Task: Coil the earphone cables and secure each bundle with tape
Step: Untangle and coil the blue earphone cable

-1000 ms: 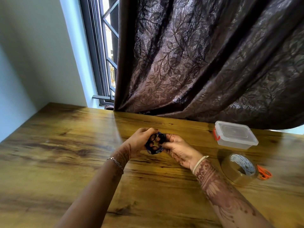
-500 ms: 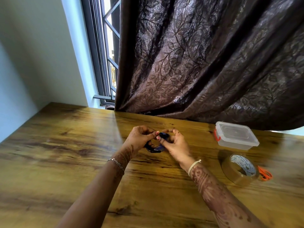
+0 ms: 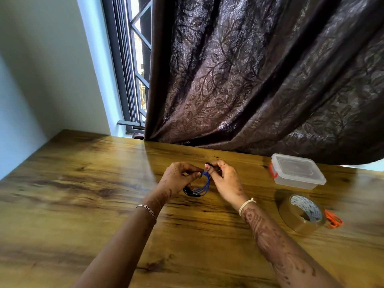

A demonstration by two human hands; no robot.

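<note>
- Right now, your left hand (image 3: 177, 179) sits just above the middle of the frame, fingers curled and pinching the top of the blue earphone cable (image 3: 205, 185).
- Your right hand (image 3: 227, 181) is just to the right of it, with thumb and fingers curled on the same coil and a small black piece at its fingertips.
- The cable hangs between your two hands in several loose loops, with black parts at the lower left end. You cannot tell whether it touches the desk (image 3: 83, 194).
- The roll of brown tape (image 3: 299, 225) lies flat on the desk at the right of the frame, well apart from your hands.
- Orange scissors (image 3: 333, 220) show just beside the roll, on its right, partly hidden by it.
- A clear plastic box (image 3: 297, 173), lid on and with an orange clasp, stands above the tape in the frame, near the curtain's hem.
- The dark leaf-patterned curtain (image 3: 249, 80) fills the upper right, and a window (image 3: 133, 69) shows to its left.
</note>
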